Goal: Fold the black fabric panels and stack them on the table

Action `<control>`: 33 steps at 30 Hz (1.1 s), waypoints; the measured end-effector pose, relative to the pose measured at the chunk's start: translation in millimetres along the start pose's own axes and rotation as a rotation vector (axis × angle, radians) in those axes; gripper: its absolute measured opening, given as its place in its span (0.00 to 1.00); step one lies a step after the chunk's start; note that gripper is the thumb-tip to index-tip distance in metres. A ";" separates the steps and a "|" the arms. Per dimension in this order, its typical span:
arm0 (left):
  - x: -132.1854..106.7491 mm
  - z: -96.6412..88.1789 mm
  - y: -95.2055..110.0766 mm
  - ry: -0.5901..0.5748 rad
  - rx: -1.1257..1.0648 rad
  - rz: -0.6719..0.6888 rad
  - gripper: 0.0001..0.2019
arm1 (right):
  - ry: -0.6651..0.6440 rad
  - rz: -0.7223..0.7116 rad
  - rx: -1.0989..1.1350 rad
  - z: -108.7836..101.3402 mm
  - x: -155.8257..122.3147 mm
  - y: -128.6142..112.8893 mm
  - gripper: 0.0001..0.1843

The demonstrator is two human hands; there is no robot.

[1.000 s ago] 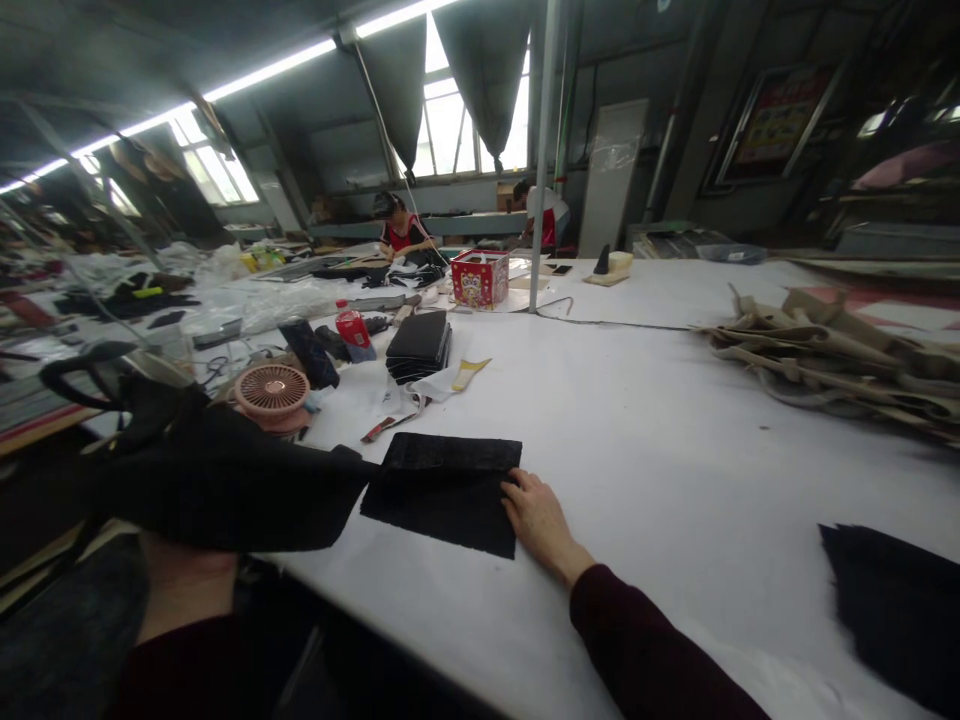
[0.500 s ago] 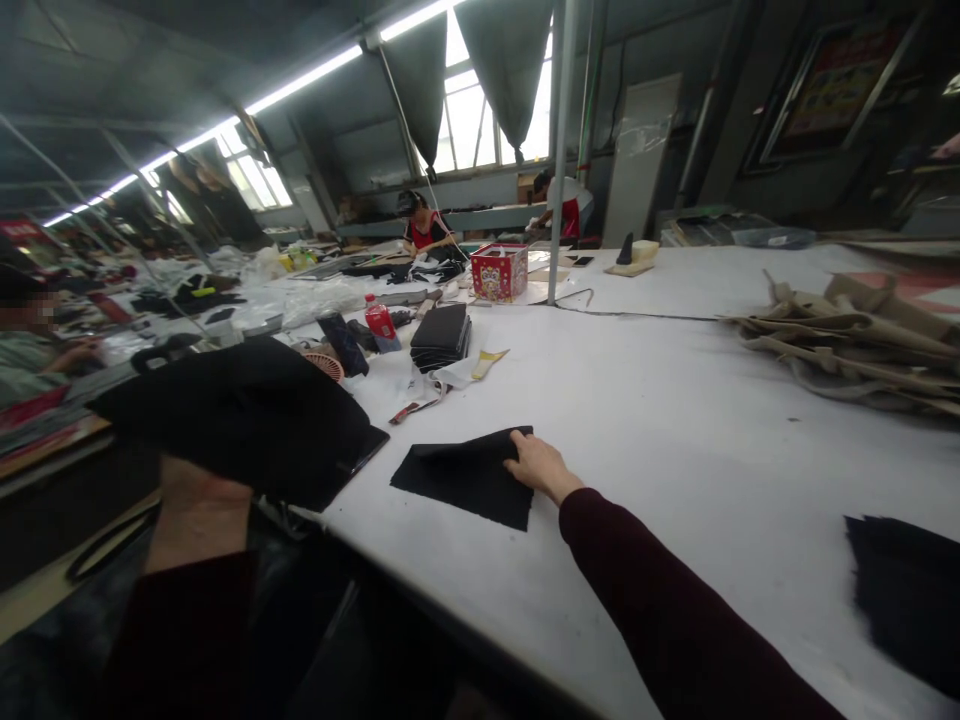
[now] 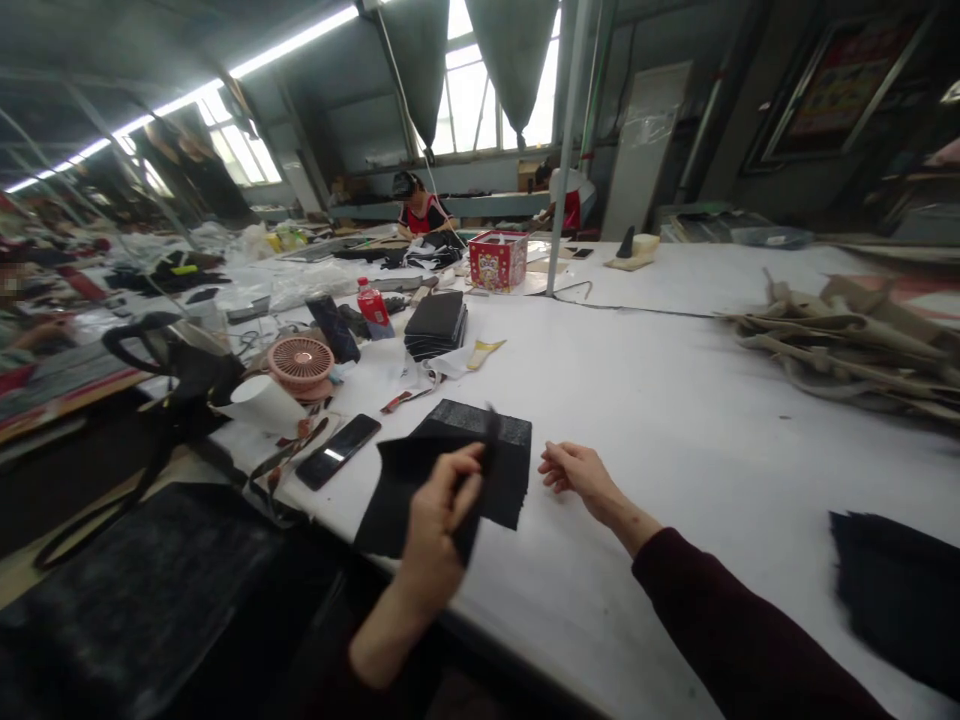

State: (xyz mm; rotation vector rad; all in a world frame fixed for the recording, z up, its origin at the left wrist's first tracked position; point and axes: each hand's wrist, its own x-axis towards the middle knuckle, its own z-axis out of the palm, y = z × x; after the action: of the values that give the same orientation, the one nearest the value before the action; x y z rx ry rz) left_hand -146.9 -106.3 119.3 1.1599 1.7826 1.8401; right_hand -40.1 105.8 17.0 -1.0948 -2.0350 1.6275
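My left hand (image 3: 442, 510) is closed on a black fabric piece (image 3: 397, 475), which is partly blurred and hangs over the table edge. Beneath it, a second black fabric piece (image 3: 514, 475) lies flat on the white table (image 3: 645, 400); a greyish, shinier band runs along its far side. Just off the right edge of that flat piece is my right hand (image 3: 585, 480), its fingers loosely curled, with nothing visible in them. The held cloth covers part of the lower piece.
Left of the fabric lie a phone (image 3: 339, 450), a pink fan (image 3: 301, 365) and a white roll (image 3: 266, 405). Beyond are a dark stack (image 3: 436, 325), a red-labelled bottle (image 3: 373, 308) and a red box (image 3: 497, 262). Brown pieces (image 3: 855, 340) and dark cloth (image 3: 896, 590) lie right. People sit farther back.
My left hand has swung right with the black fabric, bringing it over the piece on the table. My right hand has let go of the lower piece and moved slightly right.
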 end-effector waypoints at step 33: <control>-1.3 121.7 -126.3 -0.588 0.828 0.426 0.22 | 0.513 -0.601 -0.938 -23.5 -94.2 86.1 0.18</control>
State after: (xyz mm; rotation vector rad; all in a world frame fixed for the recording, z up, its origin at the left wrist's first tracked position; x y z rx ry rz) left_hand -94.8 -4.5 -13.6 2.2223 2.0385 0.6917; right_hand 68.8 59.2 -35.9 -0.8482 -2.4047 0.0416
